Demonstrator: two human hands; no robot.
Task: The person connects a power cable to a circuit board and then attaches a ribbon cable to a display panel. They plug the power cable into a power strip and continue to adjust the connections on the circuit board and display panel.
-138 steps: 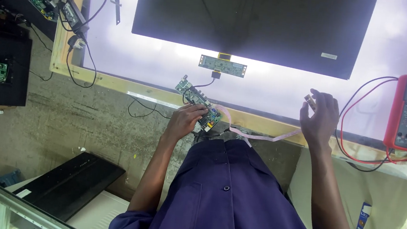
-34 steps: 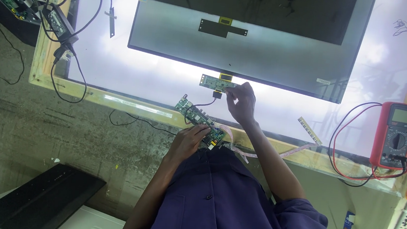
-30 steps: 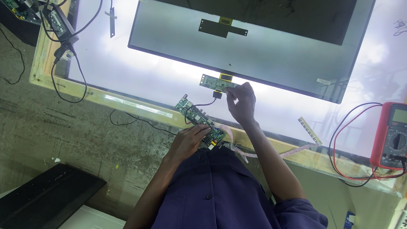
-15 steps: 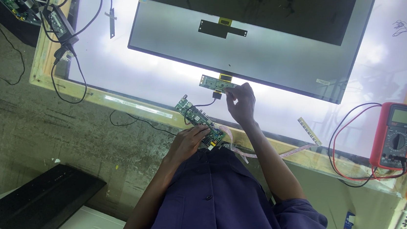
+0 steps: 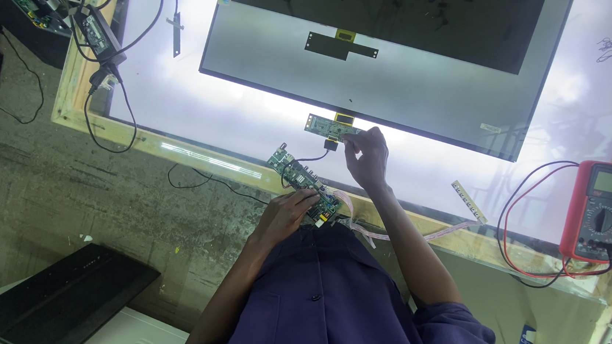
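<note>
The right hand (image 5: 368, 155) is now sitting up on the lit table (image 5: 200, 122), fingertips pinching the end of the small narrow circuit board (image 5: 330, 127) just below the big grey display panel (image 5: 374, 67) — a few seconds ago it was out to the right, near the red meter (image 5: 602, 213), and over the last second it has hardly shifted. Judging by that, the work has moved from the side of the bench to this board and its short yellow ribbon into the panel.

The left hand (image 5: 289, 211) is staying closed around the near end of the green circuit board (image 5: 303, 182), which is lying across the wooden rim of the table; a thin black wire is running from it up to the narrow board, and a pale flat cable (image 5: 418, 235) is trailing off to the right.

Room is tight here — the narrow board is lying just beside the panel's lower edge, with the wire between the two boards. To the right there is open lit surface as far as a small ruler-like strip (image 5: 469, 202) and the meter's red and black leads. To the left, bare glass runs to a black power adapter (image 5: 97, 32) and its cords near the rim.
</note>
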